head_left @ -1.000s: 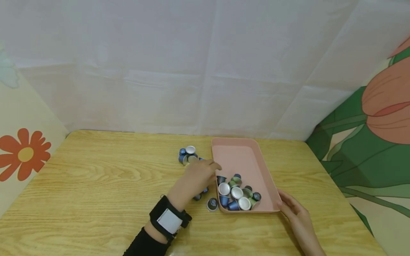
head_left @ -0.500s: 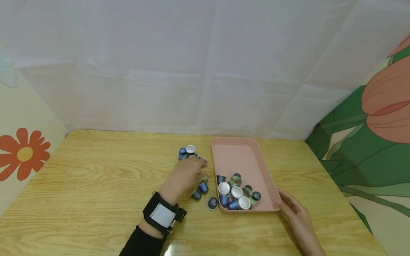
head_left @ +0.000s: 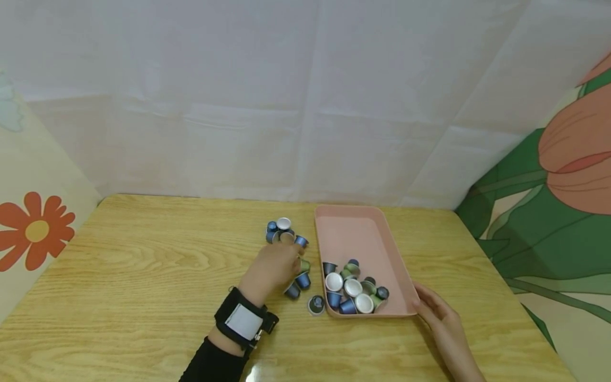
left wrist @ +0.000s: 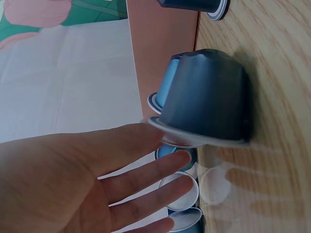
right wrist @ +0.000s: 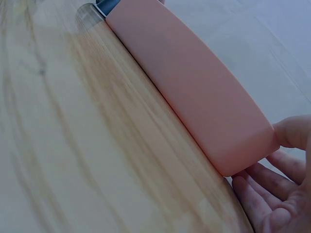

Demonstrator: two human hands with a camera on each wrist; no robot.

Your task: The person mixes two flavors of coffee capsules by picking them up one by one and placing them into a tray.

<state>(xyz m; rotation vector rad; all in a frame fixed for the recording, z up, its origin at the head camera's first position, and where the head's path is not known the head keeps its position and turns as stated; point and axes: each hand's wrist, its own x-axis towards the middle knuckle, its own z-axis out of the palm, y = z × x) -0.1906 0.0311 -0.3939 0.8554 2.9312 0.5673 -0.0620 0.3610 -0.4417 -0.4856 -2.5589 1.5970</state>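
My left hand [head_left: 271, 265] reaches over coffee capsules on the table left of the pink tray [head_left: 350, 233]. In the left wrist view its fingers [left wrist: 146, 177] are extended near white-lidded capsules [left wrist: 182, 191], with no capsule visibly gripped. A dark capsule [left wrist: 206, 97] looms large beside the thumb. Green [head_left: 304, 266], blue [head_left: 303, 280] and dark grey [head_left: 292, 289] capsules lie by the hand. Several blue and white-lidded capsules [head_left: 284, 223] cluster beyond it, partly hidden. My right hand [head_left: 444, 321] grips the tray's near right corner, thumb at the rim and fingers below it.
Several blue, green and white-lidded capsules [head_left: 353, 287] lie in the tray's near end. One dark capsule [head_left: 316, 304] stands just outside its near left corner. A white cloth [head_left: 215, 106] hangs behind the wooden table [head_left: 167, 265], with flower-patterned panels at both sides.
My left hand has moved from the tray's left rim back leftward over the loose capsules, uncovering the green, blue and dark ones. The right hand and tray have stayed put.
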